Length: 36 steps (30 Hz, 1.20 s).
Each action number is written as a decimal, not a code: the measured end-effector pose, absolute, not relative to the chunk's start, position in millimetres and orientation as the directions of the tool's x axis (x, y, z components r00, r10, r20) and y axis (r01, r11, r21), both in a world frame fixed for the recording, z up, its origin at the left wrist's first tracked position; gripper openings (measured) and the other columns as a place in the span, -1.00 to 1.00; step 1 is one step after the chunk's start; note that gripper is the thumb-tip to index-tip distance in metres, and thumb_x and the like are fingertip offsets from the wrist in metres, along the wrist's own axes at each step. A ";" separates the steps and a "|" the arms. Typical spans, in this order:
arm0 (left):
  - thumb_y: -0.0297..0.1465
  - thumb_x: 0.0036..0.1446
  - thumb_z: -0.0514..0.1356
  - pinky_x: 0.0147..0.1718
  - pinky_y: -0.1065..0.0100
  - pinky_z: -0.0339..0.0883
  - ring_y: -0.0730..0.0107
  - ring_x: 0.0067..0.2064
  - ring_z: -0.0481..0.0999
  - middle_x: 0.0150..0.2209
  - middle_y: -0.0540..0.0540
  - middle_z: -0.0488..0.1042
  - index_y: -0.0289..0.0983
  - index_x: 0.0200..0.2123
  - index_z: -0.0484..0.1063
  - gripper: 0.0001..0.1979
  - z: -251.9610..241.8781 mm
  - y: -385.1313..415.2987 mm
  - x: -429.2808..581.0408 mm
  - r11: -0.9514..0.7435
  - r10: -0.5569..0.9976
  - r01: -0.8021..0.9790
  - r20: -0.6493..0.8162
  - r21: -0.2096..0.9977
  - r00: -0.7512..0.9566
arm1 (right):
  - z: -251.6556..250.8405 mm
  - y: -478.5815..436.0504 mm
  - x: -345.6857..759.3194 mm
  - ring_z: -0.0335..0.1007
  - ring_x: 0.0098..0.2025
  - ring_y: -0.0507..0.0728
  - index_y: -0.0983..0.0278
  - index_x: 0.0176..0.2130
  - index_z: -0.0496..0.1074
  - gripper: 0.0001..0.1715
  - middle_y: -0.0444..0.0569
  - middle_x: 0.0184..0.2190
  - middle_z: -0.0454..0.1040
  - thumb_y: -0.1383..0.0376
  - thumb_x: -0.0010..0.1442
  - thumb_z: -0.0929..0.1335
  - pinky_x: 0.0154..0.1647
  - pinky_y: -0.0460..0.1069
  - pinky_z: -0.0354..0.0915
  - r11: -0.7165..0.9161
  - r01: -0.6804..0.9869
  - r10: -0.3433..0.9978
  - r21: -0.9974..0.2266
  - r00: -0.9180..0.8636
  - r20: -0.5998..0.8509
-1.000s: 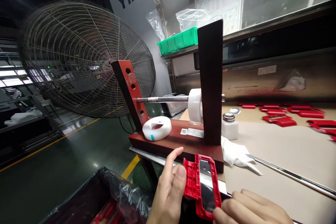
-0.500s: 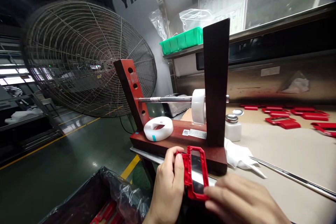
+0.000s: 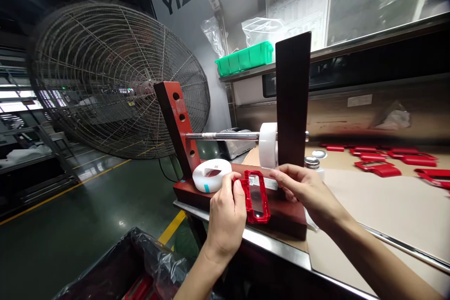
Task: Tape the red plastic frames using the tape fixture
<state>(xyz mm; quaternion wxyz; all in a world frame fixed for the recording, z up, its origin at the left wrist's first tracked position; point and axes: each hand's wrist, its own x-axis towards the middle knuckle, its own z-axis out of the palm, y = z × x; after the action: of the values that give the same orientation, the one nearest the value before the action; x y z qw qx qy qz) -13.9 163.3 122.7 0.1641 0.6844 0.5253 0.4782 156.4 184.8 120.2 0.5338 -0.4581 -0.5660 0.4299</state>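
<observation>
My left hand [image 3: 227, 215] holds a red plastic frame part [image 3: 255, 197] upright by its left edge, in front of the red wooden tape stand [image 3: 281, 218]. My right hand [image 3: 305, 192] reaches in from the right. Its fingertips are pressed together just above the part's upper right corner, below the white tape roll [image 3: 268, 145] on the steel rod [image 3: 225, 136]. What they pinch, if anything, is too small to make out. A second white roll [image 3: 212, 174] lies flat on the stand's base.
Several red parts [image 3: 378, 168] lie at the back of the tan bench [image 3: 386, 201]. A capped white bottle [image 3: 311, 163] stands behind my right hand. A black-lined bin [image 3: 116, 267] sits lower left, a big wire fan [image 3: 116, 79] beyond it. A green tray [image 3: 244, 58] is on the shelf.
Both hands lifted the red part up and away from me, to in front of the stand's base. My right hand left the part's lower end and moved up to below the tape roll.
</observation>
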 end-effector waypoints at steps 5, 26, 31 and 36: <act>-0.34 0.30 -0.10 -0.16 0.26 0.24 0.22 -0.17 0.49 -0.20 -0.13 0.52 -0.23 -0.14 0.32 -0.76 119.3 166.1 -15.9 -0.402 0.871 0.546 0.491 0.735 -0.020 | 118.8 177.5 153.3 -0.04 -0.60 -0.10 0.33 -0.43 0.38 -0.37 -0.25 -0.66 0.13 -0.18 -0.13 0.44 -0.60 -0.14 -0.09 0.181 -0.012 0.983 -0.983 0.011 0.181; -0.17 0.27 0.02 -0.39 0.42 0.26 0.48 -0.46 0.36 -0.46 0.08 0.39 -0.19 -0.24 0.29 -0.78 107.9 166.0 8.5 -0.482 0.863 0.356 0.503 0.801 0.035 | 70.7 115.8 157.5 -0.11 -0.57 -0.08 0.30 -0.43 0.28 -0.37 -0.24 -0.60 0.06 -0.23 0.12 0.24 -0.58 -0.11 -0.13 0.034 0.222 0.987 -0.974 -0.162 -0.003; -0.14 0.19 0.13 -0.44 0.44 0.28 0.50 -0.46 0.37 -0.44 0.08 0.40 -0.20 -0.23 0.28 -0.74 108.8 164.5 8.5 -0.476 0.867 0.339 0.498 0.811 0.023 | 67.7 118.4 160.0 -0.10 -0.55 -0.06 0.29 -0.42 0.27 -0.36 -0.23 -0.57 0.07 -0.23 0.14 0.21 -0.55 -0.09 -0.12 0.039 0.276 0.989 -0.960 -0.150 -0.003; -0.15 0.12 0.21 -0.45 0.42 0.31 0.47 -0.47 0.38 -0.44 0.06 0.40 -0.21 -0.22 0.27 -0.71 108.0 163.3 7.1 -0.463 0.871 0.350 0.491 0.814 0.013 | 68.4 118.2 160.2 -0.09 -0.53 -0.05 0.29 -0.43 0.26 -0.37 -0.22 -0.56 0.09 -0.23 0.13 0.22 -0.53 -0.08 -0.11 0.027 0.276 0.990 -0.961 -0.139 -0.013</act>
<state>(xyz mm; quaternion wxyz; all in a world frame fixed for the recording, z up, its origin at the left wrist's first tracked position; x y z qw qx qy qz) 7.1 163.3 108.0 0.2442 0.6683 0.4568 0.5339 160.2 118.2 68.4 0.3905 -0.5271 -0.6007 0.4569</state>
